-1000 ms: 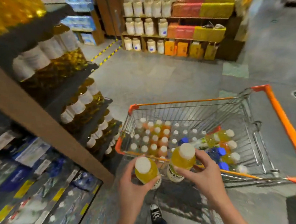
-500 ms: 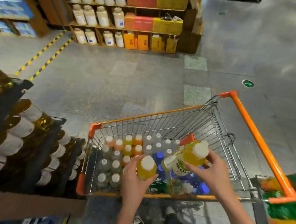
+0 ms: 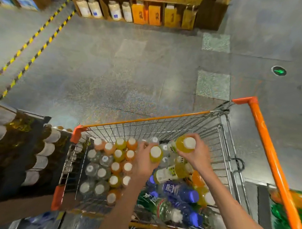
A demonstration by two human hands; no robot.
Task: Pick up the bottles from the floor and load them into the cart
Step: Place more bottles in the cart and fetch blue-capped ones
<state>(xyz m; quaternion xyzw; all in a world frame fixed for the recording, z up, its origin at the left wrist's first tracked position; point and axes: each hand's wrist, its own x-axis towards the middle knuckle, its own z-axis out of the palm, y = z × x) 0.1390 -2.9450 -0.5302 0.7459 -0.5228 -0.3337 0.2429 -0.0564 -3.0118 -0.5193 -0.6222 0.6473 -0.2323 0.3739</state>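
Observation:
A wire cart with orange trim (image 3: pixel 147 118) stands in front of me, its basket holding several bottles. Upright orange, yellow and clear bottles (image 3: pixel 114 168) fill its left side; blue, green and yellow bottles (image 3: pixel 179 193) lie loose on the right. My left hand (image 3: pixel 144 164) is inside the basket, shut on a yellow bottle with a white cap (image 3: pixel 155 153), held upright over the middle. My right hand (image 3: pixel 196 155) grips a second yellow bottle with a white cap (image 3: pixel 186 144), tilted, over the far right part of the basket.
A dark shelf with brown bottles (image 3: pixel 24 150) stands close on the left. Across the grey floor (image 3: pixel 125 71) a wooden shelf holds white jars and orange boxes (image 3: pixel 139 11). Yellow-black floor tape (image 3: pixel 29 49) runs at far left. Orange and green packaging (image 3: pixel 296 208) sits at bottom right.
Both hands have moved forward and down into the cart with their yellow bottles. The view has tipped further down over the basket.

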